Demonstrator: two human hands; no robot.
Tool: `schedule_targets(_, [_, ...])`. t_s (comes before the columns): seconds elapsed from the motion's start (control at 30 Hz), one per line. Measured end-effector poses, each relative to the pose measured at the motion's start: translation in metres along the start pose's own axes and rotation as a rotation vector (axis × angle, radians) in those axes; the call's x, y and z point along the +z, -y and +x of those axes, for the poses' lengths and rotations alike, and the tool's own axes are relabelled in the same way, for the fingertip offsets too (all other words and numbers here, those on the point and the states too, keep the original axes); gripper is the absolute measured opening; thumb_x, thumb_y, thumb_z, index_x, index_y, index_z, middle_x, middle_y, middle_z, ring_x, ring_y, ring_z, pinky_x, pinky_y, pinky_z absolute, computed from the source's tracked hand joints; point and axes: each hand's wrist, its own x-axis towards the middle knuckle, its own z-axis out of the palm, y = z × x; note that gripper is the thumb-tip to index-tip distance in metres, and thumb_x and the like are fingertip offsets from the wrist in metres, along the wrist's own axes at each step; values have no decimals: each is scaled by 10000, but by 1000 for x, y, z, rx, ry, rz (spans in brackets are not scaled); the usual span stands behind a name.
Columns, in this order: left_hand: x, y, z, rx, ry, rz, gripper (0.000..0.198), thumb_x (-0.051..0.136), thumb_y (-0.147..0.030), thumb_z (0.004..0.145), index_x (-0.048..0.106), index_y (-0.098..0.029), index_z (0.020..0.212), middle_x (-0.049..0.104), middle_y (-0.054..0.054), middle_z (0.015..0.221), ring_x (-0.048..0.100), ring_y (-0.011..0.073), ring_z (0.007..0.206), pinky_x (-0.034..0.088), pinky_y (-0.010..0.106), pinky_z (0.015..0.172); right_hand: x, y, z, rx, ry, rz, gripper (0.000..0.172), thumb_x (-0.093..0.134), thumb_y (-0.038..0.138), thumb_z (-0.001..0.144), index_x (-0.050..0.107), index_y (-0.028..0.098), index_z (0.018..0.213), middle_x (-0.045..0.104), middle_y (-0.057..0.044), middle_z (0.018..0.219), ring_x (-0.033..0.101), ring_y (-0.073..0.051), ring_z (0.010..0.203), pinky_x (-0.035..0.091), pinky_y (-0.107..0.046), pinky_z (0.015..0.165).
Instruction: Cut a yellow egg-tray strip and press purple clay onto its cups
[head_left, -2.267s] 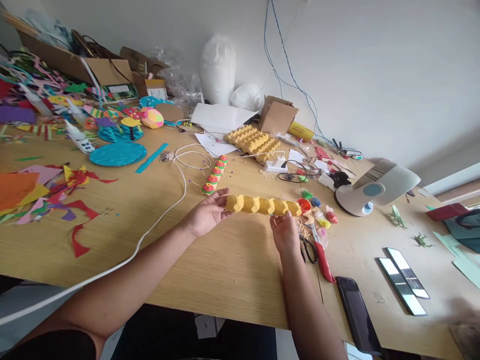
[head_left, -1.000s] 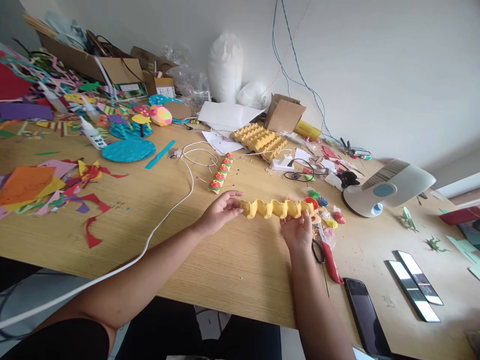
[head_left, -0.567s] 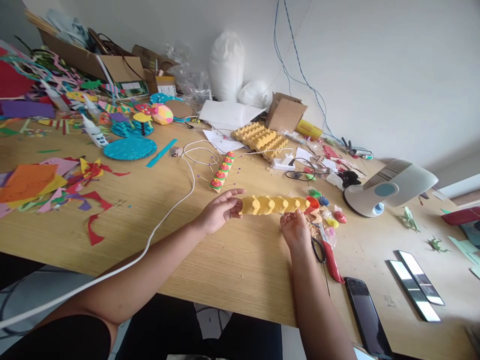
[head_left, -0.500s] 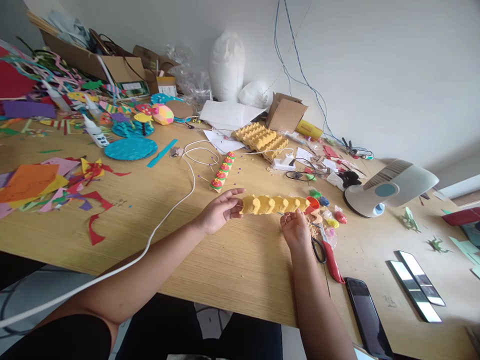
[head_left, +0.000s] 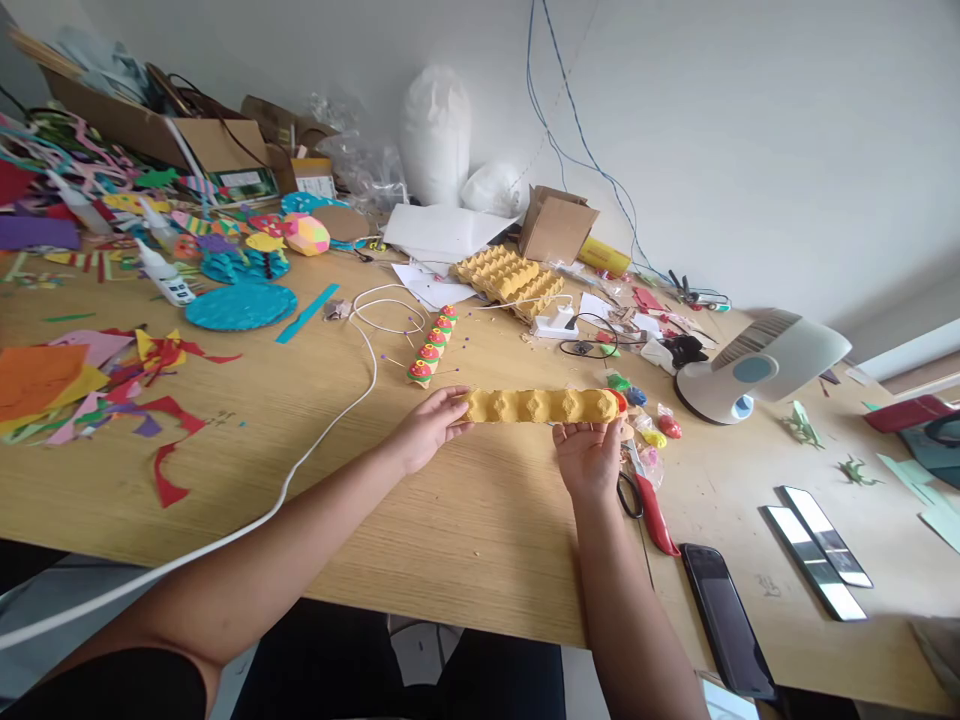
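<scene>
Held level above the table is a yellow egg-carton strip (head_left: pixel 536 406) with a row of bumps along it. My left hand (head_left: pixel 431 428) pinches its left end between thumb and fingers. My right hand (head_left: pixel 589 455) grips near the other end from below, thumb in front and fingers under the edge. Just beyond the strip lies a decorated egg-carton caterpillar (head_left: pixel 431 347), green and red with yellow rings, and pins stick out or lie on both sides of it. Farther back rest uncut yellow egg-carton trays (head_left: pixel 510 280).
Red-handled knife (head_left: pixel 657 515), black-handled scissors (head_left: pixel 630 494) and small bags of coloured clay (head_left: pixel 669 422) lie right of my right hand. A white cable (head_left: pixel 330 445) crosses the left side. A white fan (head_left: pixel 757 365), phone (head_left: pixel 726 615), paper scraps (head_left: pixel 97 385) and glue bottle (head_left: pixel 163 272) surround the workspace.
The strip has turned in my hands, so its bumps now face me more squarely. Both hands still hold it. The whole view has shifted slightly.
</scene>
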Motion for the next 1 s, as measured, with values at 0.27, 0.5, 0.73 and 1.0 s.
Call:
schedule_targets(0.27, [0,4,-1,35,-58,65,387,754,-236,831,659,-234,1207,601,73,1389,571,198,1258,405,401,1134,8,-3,-12,-93,113,-151,329,825,479,733,726,388,1033,746,43,1103,678,-176,1004,564,-325,795])
schedule_targets(0.5, [1,4,-2,2,-35,53,542,786,-313,807,606,-267,1315,514,58,1526,406,219,1461,279,406,1237,10,-7,-25,-143,240,-326,263,835,474,729,762,338,942,756,-8,1044,680,-220,1009,543,-415,905])
schedule_targets(0.73, [2,1,-2,31,16,58,619,767,-326,832,527,-290,1401,458,42,1576,300,211,1524,213,383,1264,-13,-17,-29,-114,381,-486,223,836,446,746,796,312,919,773,-18,977,695,-254,988,496,-483,1017])
schedule_targets(1.0, [-1,2,1,31,52,78,602,777,-367,830,546,-311,1383,450,57,1576,346,225,1496,221,435,1252,-4,-14,-34,-52,419,-459,252,851,444,719,791,301,917,765,-12,940,687,-232,907,506,-450,972])
